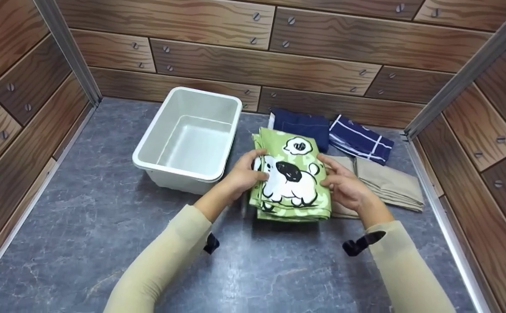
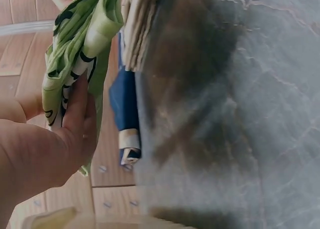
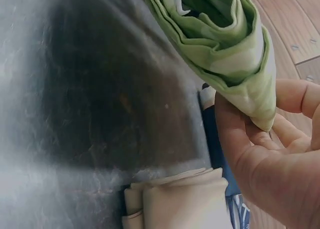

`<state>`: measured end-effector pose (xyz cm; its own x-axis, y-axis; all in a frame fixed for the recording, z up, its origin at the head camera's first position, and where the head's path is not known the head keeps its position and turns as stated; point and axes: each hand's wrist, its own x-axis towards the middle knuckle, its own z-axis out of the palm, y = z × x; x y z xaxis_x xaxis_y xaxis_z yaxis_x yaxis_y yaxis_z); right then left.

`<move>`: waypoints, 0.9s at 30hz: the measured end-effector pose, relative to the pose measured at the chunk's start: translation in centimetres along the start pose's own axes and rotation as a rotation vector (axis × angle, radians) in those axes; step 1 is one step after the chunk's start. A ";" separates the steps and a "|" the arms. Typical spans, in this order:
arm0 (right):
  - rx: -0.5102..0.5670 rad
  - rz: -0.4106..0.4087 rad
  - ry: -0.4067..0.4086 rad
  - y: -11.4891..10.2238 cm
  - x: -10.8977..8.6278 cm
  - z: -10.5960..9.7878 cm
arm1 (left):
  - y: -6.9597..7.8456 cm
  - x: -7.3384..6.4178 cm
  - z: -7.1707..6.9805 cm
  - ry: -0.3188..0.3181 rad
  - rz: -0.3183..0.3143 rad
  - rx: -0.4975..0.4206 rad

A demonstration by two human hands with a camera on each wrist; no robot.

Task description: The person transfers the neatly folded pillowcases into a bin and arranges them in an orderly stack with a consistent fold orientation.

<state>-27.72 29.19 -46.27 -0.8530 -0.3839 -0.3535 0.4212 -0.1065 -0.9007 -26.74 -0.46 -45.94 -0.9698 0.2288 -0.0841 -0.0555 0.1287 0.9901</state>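
Both hands hold a folded green cloth point(image 1: 294, 174) printed with a white and black cartoon dog, raised above the table. My left hand point(image 1: 246, 174) grips its left edge, thumb on the printed face; in the left wrist view the layers point(image 2: 75, 54) bunch between thumb and fingers. At the opposite edge my right hand point(image 1: 346, 184) pinches the cloth, and the right wrist view shows its folded corner point(image 3: 250, 99) between thumb and fingertips. Beneath and behind it lie a folded beige cloth point(image 1: 389, 184), partly hidden, and folded navy cloths point(image 1: 300, 124).
A white plastic bin point(image 1: 187, 169) stands left of the hands with nothing in it. A navy cloth with white lines point(image 1: 361, 139) lies at the back right. Wood-patterned walls point(image 1: 218, 56) border the grey marbled table point(image 1: 253, 269) at the back and sides.
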 end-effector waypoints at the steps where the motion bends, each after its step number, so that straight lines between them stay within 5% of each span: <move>1: 0.003 -0.008 -0.004 -0.2 -0.1 0.1 | 0.4 -0.1 -0.1 0.003 0.009 0.013; 15: -0.006 -0.038 -0.018 -1.6 -1.0 2.3 | 2.5 -1.4 -2.2 -0.032 0.047 -0.058; 27: -0.070 -0.048 -0.055 -3.0 -0.4 4.3 | 4.0 -1.9 -5.2 -0.062 -0.014 -0.144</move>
<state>-27.38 25.74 -42.33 -0.8528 -0.4299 -0.2965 0.3557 -0.0625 -0.9325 -26.31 -5.39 -41.20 -0.9523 0.2879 -0.1008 -0.1070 -0.0058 0.9942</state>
